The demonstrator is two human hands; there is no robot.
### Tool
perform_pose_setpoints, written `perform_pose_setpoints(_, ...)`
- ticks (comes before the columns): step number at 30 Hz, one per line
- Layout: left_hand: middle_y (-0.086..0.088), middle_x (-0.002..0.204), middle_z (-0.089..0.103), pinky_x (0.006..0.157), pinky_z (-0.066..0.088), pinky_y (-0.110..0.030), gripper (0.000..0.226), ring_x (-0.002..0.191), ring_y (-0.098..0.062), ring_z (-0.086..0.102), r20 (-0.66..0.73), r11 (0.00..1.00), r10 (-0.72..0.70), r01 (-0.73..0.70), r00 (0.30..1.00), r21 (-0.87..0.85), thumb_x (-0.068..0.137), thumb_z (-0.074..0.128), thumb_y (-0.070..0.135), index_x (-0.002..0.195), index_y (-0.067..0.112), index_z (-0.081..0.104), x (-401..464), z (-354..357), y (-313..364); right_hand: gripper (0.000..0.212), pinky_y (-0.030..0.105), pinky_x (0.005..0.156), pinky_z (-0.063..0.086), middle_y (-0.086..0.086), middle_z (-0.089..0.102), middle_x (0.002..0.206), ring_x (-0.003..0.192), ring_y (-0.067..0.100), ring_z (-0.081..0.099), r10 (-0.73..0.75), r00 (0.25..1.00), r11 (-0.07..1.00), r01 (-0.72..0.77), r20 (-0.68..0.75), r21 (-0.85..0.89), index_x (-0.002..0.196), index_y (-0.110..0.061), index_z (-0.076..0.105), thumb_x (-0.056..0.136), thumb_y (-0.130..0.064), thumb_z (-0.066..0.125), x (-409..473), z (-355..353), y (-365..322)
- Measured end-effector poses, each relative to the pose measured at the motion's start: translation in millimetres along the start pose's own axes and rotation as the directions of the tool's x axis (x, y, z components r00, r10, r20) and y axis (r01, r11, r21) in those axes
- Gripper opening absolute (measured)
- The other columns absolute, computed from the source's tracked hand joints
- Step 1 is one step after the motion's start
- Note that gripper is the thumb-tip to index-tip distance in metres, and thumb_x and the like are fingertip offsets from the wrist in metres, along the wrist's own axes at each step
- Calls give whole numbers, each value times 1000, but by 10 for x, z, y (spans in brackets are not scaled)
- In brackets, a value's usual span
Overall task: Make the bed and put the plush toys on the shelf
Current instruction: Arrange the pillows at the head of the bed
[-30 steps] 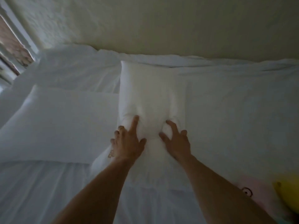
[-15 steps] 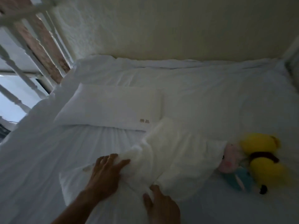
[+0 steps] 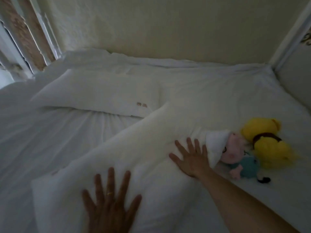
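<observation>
I see both hands flat, grip released, on the near pillow (image 3: 127, 158): left hand (image 3: 109, 206) nearest me, right hand (image 3: 191, 157) just beside the plush toys (image 3: 262, 148).

A white pillow (image 3: 127, 158) corner covers part of the pink plush toy (image 3: 233, 148) at right; the left hand (image 3: 109, 211) is cut off at the bottom edge.

Single head-worn wide-angle view, aimed forward and down over the bed (image 3: 210, 91), both hands (image 3: 109, 204) framed close at the near edge, the wall (image 3: 168, 31) seen at the far side, toys at right.
</observation>
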State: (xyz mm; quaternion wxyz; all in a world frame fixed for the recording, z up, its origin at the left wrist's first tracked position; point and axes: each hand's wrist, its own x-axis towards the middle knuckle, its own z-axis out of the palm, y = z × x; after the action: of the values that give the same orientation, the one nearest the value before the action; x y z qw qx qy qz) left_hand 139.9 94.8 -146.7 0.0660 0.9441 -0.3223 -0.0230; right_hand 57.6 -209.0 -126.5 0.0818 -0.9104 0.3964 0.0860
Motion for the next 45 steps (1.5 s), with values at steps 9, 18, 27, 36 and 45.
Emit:
perform_pose_setpoints(9,-13,171,10,119,12,-70,86,158,-33,9,-76,920,-391,386,917,-68,79,13,94,156,58,7,-309,-147,-82,104,54,122,-1,13,17,165,153,35,5,149,971,983,-167,-189,-78,157,-36,10,74,-93,32,378,-594,489)
perform_pose_setpoints(18,-18,114,52,88,49,-53,45,105,-41,55,-172,975,-219,210,960,-68,100,33,53,139,41,50,-27,-358,-438,42,43,72,44,29,67,87,78,43,63,-96,839,995,58,-536,-86,106,-4,52,99,-45,48,84,-613,552)
perform_pose_setpoints(27,-19,163,29,119,-10,-64,63,149,-42,27,2,979,-180,179,984,97,88,27,68,143,47,52,-253,-715,-247,47,50,86,49,23,59,112,101,42,57,-4,954,992,-35,-298,-125,113,-12,60,86,-51,64,-1425,-614,657)
perform_pose_setpoints(36,-4,173,3,126,6,-53,77,159,-29,3,56,980,-198,200,978,-18,89,13,83,159,53,4,-473,-389,-554,71,62,119,-2,-8,1,168,153,27,-11,-166,984,969,150,-70,-194,152,-56,6,86,-85,10,-1255,42,563)
perform_pose_setpoints(45,-28,152,44,113,38,-60,111,134,-52,47,412,649,-547,680,729,-343,59,42,102,153,55,5,-805,-1002,-1150,76,51,104,41,20,32,148,129,43,41,98,989,994,-92,-111,58,146,-44,33,80,-78,52,-1278,-753,1132)
